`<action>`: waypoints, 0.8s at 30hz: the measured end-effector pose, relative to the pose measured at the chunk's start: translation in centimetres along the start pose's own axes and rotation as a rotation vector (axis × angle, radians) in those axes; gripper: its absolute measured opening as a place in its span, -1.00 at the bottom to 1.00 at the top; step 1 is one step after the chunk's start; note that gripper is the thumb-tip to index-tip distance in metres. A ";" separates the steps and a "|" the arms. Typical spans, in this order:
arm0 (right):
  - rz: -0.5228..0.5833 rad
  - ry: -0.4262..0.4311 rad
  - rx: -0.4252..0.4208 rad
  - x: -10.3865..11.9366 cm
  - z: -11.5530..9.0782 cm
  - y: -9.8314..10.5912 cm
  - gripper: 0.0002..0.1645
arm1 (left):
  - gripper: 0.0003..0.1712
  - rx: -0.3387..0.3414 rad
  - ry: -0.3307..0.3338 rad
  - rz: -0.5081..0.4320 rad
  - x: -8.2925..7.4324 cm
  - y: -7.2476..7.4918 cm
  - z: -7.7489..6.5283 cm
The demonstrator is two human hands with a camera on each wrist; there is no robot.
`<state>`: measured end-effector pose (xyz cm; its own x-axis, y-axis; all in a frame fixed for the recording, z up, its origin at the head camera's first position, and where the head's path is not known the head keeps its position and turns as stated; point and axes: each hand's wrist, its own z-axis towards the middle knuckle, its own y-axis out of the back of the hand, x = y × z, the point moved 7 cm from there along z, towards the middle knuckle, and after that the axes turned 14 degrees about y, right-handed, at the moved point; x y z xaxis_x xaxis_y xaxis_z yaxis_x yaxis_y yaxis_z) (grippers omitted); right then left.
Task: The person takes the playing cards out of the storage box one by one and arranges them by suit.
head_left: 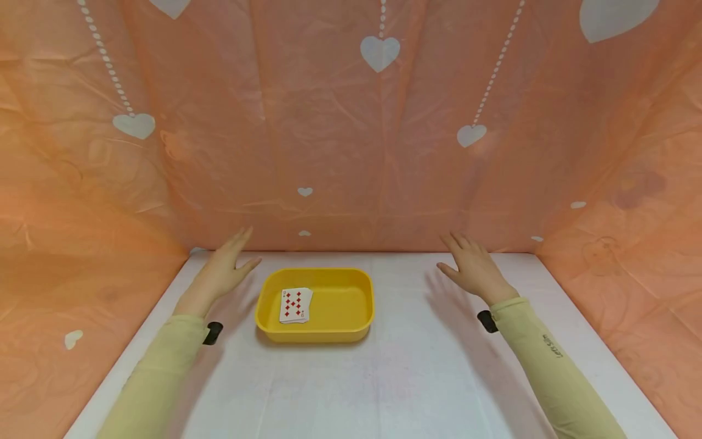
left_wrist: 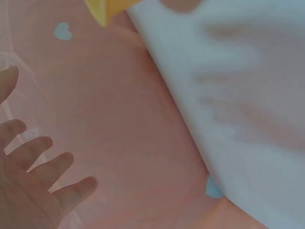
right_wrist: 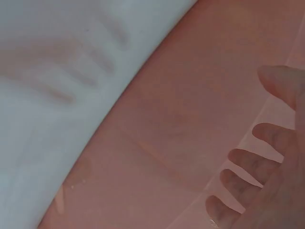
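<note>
My left hand (head_left: 220, 273) and right hand (head_left: 475, 271) are both empty, fingers spread. Card stack (head_left: 295, 305) sits left in the yellow tray (head_left: 315, 336); probably light, bendy, kinda slippery, so I'd pinch its long edges.

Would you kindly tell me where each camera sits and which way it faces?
Head: on the person's head, facing forward and down at the white table, yellow tray, playing cards and orange cloth; left hand, right hand and both sleeves show.
Left wrist: on that wrist, facing the table's edge and cloth; part of the left hand shows.
Right wrist: on that wrist, facing the table's edge and cloth; part of the right hand shows.
Shared: both wrist views show table and cloth.
</note>
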<state>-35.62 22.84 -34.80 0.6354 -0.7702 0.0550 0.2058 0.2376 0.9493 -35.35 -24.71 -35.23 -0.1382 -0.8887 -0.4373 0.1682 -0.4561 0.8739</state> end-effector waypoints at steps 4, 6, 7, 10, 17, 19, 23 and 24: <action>0.009 0.004 -0.005 0.5 0.1 0.6 -0.21 | -0.09 0.022 0.003 -0.065 -0.3 0.5 -0.3; 0.027 0.001 -0.003 0.7 0.1 0.8 -0.21 | -0.07 0.030 -0.006 -0.095 -0.5 0.7 -0.5; 0.033 0.002 -0.003 0.8 0.1 0.9 -0.21 | -0.06 0.039 -0.007 -0.114 -0.5 0.7 -0.7; 0.070 0.001 -0.004 1.0 0.2 1.0 -0.21 | -0.06 0.078 -0.004 -0.201 -0.7 0.8 -1.0; 0.255 -0.001 -0.027 1.3 0.6 1.5 -0.22 | -0.10 0.160 0.047 -0.421 -0.8 1.3 -1.3; 0.307 0.001 -0.043 1.4 0.7 1.7 -0.22 | -0.11 0.177 0.062 -0.456 -0.9 1.5 -1.4; 0.388 0.007 -0.083 1.5 0.8 2.0 -0.23 | -0.14 0.206 0.080 -0.495 -1.1 1.8 -1.7; 0.411 0.008 -0.093 1.6 0.8 2.1 -0.24 | -0.15 0.213 0.086 -0.505 -1.1 1.9 -1.7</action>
<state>-34.78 21.59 -32.50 0.6845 -0.5956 0.4204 0.0000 0.5766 0.8170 -33.21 -24.66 -33.44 -0.0686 -0.5665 -0.8212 -0.1010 -0.8150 0.5706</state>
